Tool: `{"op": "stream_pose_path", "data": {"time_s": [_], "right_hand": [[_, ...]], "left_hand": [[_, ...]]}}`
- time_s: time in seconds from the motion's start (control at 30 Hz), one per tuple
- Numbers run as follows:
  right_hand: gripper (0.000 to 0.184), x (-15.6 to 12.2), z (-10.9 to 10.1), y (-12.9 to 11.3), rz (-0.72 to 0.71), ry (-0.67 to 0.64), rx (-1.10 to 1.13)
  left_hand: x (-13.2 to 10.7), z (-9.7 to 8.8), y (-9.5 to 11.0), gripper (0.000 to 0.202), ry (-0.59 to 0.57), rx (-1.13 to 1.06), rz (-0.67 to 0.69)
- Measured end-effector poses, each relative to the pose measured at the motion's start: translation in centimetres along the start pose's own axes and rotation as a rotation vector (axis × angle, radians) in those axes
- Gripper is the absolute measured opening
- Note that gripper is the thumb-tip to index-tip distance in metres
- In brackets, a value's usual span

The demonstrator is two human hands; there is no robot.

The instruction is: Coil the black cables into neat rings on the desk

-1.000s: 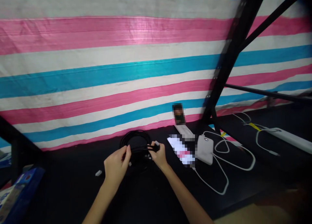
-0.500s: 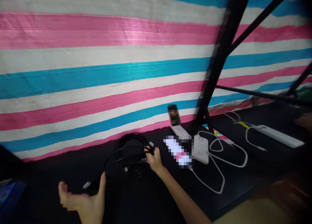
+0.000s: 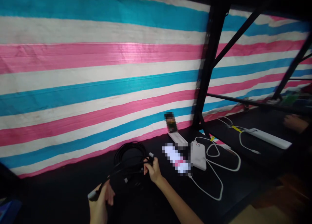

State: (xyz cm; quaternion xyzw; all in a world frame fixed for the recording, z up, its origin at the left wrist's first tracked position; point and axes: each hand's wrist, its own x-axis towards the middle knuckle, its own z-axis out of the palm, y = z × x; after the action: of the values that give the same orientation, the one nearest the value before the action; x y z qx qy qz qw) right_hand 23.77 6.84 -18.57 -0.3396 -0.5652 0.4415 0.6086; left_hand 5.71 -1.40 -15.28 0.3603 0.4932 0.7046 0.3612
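Note:
My left hand (image 3: pixel 102 198) is closed round one end of a black cable (image 3: pixel 122 165), with a light-coloured plug (image 3: pixel 92 194) sticking out past the thumb. The cable runs from there to my right hand (image 3: pixel 153 170), which pinches it near another pale plug (image 3: pixel 151 155). Behind the hands, a coil of black cable (image 3: pixel 130 145) lies on the black table (image 3: pixel 60 185). A small loose cable end (image 3: pixel 126 180) rests on the tabletop between my hands.
Right of my right hand lie a lit, pixelated phone (image 3: pixel 176 159), a white power bank (image 3: pixel 198 155) and white cables (image 3: pixel 240 165). A white power strip (image 3: pixel 270 138) and another person's hand (image 3: pixel 294 122) are farther right. Behind stand a striped sheet (image 3: pixel 97 87) and black frame post (image 3: pixel 207 65).
My left hand was open with fingers spread; it has moved right and closed on the cable's end. My right hand keeps its hold. The view has tilted up slightly.

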Motion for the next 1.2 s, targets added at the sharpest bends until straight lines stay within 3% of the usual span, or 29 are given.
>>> {"op": "stream_pose_path", "data": {"time_s": [0.1, 0.2, 0.3, 0.4, 0.53, 0.7, 0.83, 0.9, 1.0, 1.1, 1.2], "right_hand": [[0.028, -0.3, 0.3, -0.6, -0.112, -0.090, -0.227], [0.026, -0.3, 0.8, -0.8, -0.147, -0.097, -0.355], [0.039, 0.2, 1.0, -0.9, -0.011, -0.038, -0.205], [0.052, 1.1, 0.7, -0.8, 0.282, 0.044, -0.002], [0.038, 2.1, -0.4, -0.5, 0.535, 0.260, 0.275], [0.022, 2.7, -1.5, -1.1, 0.618, 0.286, 0.445], [0.021, 3.0, -1.7, -1.3, 0.587, 0.201, 0.522], [0.029, 3.0, -1.6, -0.9, 0.534, 0.119, 0.409], [0.031, 2.8, -1.6, 0.3, 0.456, 0.028, 0.066], [0.029, 2.4, -1.6, 1.2, 0.390, 0.027, -0.268], [0.031, 2.1, -1.8, 1.3, 0.337, 0.049, -0.412]], "left_hand": [[0.2, 0.3, 1.3, 0.043, 0.203, -0.122, 0.070], [0.7, 0.8, 2.7, 0.027, 0.249, -0.112, 0.160], [2.1, 1.5, 2.7, 0.036, 0.185, -0.087, 0.053], [3.9, 2.1, 0.9, 0.044, 0.050, 0.094, -0.142], [4.8, 2.3, -1.6, 0.038, -0.130, 0.225, -0.247], [4.1, 2.3, -2.7, 0.053, -0.293, 0.159, -0.363], [3.9, 2.2, -3.4, 0.065, -0.344, 0.064, -0.424], [4.1, 2.0, -3.8, 0.062, -0.294, 0.076, -0.393], [4.5, 1.5, -4.4, 0.055, -0.210, 0.182, -0.284], [4.9, 0.9, -5.0, 0.051, -0.172, 0.251, -0.230], [5.2, 0.5, -5.4, 0.047, -0.153, 0.291, -0.234]]}}
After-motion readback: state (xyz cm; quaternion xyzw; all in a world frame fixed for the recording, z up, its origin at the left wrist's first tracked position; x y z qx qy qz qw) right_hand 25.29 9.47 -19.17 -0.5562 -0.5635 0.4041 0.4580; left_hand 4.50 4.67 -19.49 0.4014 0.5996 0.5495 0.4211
